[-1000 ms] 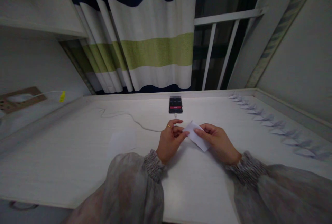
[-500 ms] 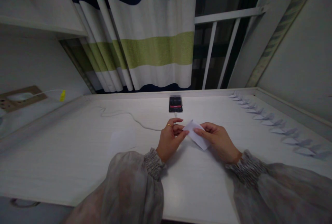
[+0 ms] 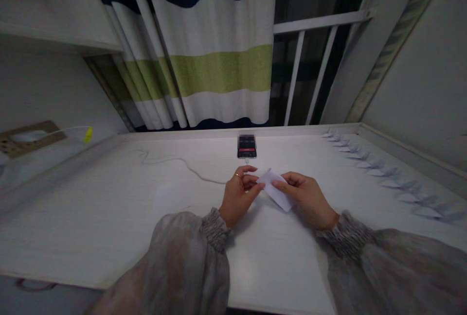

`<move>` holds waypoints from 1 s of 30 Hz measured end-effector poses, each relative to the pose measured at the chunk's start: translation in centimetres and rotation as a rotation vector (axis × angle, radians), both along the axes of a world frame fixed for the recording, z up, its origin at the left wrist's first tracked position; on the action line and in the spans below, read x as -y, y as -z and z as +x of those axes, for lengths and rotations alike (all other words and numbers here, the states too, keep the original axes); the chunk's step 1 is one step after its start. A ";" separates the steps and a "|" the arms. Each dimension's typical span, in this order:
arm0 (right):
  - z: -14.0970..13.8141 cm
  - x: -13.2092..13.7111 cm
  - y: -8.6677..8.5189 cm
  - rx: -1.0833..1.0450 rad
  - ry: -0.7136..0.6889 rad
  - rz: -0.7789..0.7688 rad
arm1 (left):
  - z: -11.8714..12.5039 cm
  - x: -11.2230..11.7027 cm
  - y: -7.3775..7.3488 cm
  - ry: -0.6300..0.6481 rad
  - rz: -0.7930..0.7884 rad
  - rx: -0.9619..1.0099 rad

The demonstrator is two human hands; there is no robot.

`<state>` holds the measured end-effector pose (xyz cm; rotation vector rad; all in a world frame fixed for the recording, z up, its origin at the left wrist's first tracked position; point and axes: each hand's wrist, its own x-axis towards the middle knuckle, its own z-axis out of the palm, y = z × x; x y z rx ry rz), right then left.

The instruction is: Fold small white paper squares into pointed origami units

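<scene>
A: Start close in. What's nearest?

B: Gray sleeves, both reaching over the white table. Drawer handle below the front edge, far L.

A: Hands?

B: L hand, w/ a gold ring, pinches one corner of the folded paper btwn thumb & fingertips. R hand grips the opp. side, thumb on top, other fingers partly hidden behind. So the paper's btwn the two, over the table's middle; can't tell if its lower tip touches down.

A: Anything just changed?

B: V. little. Vs. a sec ago: same grips, same tilt, same outline of the paper. View's shifted a hair, that's all.

A: Meaning?

B: My read: a steady, careful hold, no new fold added in that time. Can't tell how hard either hand presses.

A: Farther out?

B: Loose sheet flat on the table, L of the L hand, edges faint. Row of small paper pieces along the R side, running toward the back corner. White cable comes in from back L and goes out of sight behind the L hand. Phone past the hands, nr. the back edge, plug at its near end.

A: And behind?

B: Striped curtain, w/ white railing to its R.
</scene>
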<state>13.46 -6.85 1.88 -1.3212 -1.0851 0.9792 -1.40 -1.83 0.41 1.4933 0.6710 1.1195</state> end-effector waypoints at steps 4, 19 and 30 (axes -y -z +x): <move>0.1 0.0 0.1 -0.017 -0.010 -0.010 | 0.1 0.1 -0.2 0.026 -0.057 0.044; 0.4 0.1 -1.3 0.265 -0.058 0.067 | 0.4 0.7 -1.0 0.125 -0.223 0.058; 0.4 0.2 -1.6 0.303 -0.004 0.088 | 0.5 0.8 -1.3 0.134 -0.267 0.079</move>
